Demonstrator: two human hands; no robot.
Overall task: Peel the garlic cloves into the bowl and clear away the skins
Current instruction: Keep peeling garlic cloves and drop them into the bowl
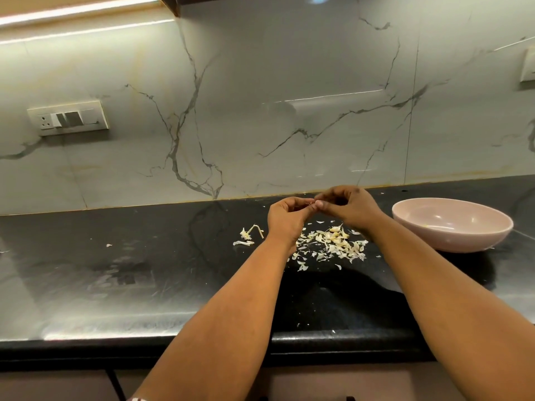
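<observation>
Counter [144,270]: dark, polished, speckled stone.
Bowl [451,224]: pale pink, smooth, round, shallow; right of the hands.
Skins [333,247]: thin papery flakes, heaped beneath the hands.
Stem [254,230]: dry stalk, left of the heap.
Left hand [286,218]: fingers curled, pinching a small clove [318,203].
Right hand [350,206]: fingers curled, fingertips pinching the same clove.

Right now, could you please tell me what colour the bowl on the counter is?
The bowl is pale pink, seen in the head view.
</observation>
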